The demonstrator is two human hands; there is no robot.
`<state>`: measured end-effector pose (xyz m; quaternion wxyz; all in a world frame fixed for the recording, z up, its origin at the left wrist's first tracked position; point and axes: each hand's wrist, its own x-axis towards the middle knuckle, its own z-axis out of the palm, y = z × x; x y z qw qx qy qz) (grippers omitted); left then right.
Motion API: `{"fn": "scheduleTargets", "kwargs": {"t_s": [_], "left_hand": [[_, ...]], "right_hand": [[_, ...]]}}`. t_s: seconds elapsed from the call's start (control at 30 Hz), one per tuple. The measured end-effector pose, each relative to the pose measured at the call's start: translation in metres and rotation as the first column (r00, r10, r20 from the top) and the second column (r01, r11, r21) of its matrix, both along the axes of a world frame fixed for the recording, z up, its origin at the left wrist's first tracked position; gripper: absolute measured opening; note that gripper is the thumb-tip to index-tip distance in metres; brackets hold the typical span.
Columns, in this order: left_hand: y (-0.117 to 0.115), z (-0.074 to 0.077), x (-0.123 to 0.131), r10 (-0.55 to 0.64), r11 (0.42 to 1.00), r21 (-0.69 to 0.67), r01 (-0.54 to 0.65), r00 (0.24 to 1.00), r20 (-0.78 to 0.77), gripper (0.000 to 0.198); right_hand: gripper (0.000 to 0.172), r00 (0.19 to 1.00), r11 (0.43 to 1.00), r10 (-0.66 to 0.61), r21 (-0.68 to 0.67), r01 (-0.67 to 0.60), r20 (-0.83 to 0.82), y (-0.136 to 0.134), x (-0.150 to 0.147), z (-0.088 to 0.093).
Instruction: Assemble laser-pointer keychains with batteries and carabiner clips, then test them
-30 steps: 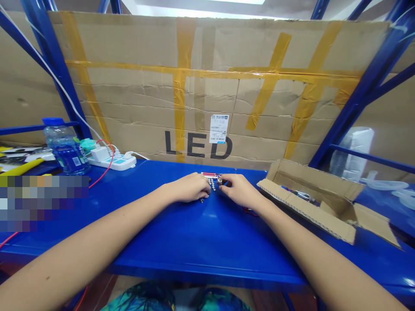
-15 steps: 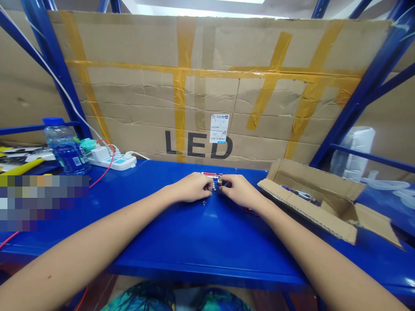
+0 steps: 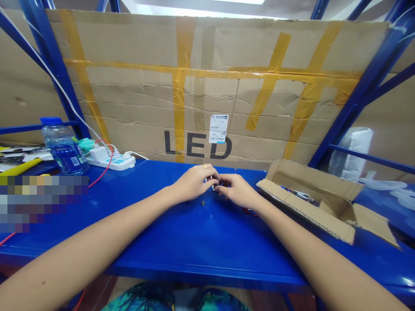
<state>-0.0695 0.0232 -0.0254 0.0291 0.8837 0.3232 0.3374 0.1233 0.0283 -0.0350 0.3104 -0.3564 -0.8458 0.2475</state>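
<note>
Both of my hands meet at the middle of the blue shelf surface (image 3: 201,242). My left hand (image 3: 194,181) is raised a little, its fingers curled and pinching small silvery parts (image 3: 211,185); a ring shows on one finger. My right hand (image 3: 236,189) is closed on a small metal piece right beside the left fingertips. One loose silvery part (image 3: 202,202) lies on the blue surface just below the hands. What the fingers hold is too small to name.
An open cardboard box (image 3: 320,201) lies to the right. A taped cardboard sheet marked LED (image 3: 197,144) stands behind. At the left are a water bottle (image 3: 64,149), a white power strip (image 3: 112,160) with a red wire (image 3: 105,170), and yellow-handled tools (image 3: 19,166).
My left hand has lifted off the surface and moved up toward the right hand, fingers now pinching. The red and silver item behind the hands is now hidden.
</note>
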Motion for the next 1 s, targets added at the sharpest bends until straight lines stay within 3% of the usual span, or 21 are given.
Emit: {"fn": "scheduleTargets", "kwargs": {"t_s": [0.13,0.33,0.57,0.67,0.77,0.83,1.0], "left_hand": [[0.001,0.0,-0.001,-0.007,1.0,-0.016,0.008,0.999,0.036,0.01],[0.001,0.0,0.004,0.111,0.986,-0.14,-0.092,0.984,0.14,0.013],[0.0,0.005,0.004,0.178,0.96,-0.265,-0.086,0.92,0.348,0.009],[0.006,0.006,0.001,0.159,0.955,-0.298,-0.004,0.852,0.498,0.011],[0.013,0.005,-0.002,0.139,0.935,-0.341,0.099,0.781,0.609,0.014],[0.015,0.004,-0.002,0.147,0.914,-0.381,0.141,0.759,0.634,0.016],[0.012,0.003,0.001,0.173,0.838,-0.489,0.242,0.733,0.658,0.02]], "right_hand": [[0.014,1.0,1.0,-0.014,-0.001,0.014,-0.028,0.0,0.0,0.0],[0.019,0.999,1.0,-0.008,-0.01,0.008,-0.047,0.0,-0.002,0.002],[0.018,0.985,0.957,-0.17,-0.24,0.164,-0.002,-0.008,-0.009,0.005],[0.017,0.984,0.958,-0.131,-0.242,0.156,0.117,-0.017,-0.019,0.0],[0.012,0.977,0.993,-0.06,-0.087,0.079,0.202,-0.025,-0.03,-0.009],[0.008,0.97,0.999,-0.007,-0.03,0.014,0.244,-0.026,-0.034,-0.013],[0.011,0.974,0.997,0.077,-0.046,-0.068,0.214,-0.02,-0.026,-0.009]]}}
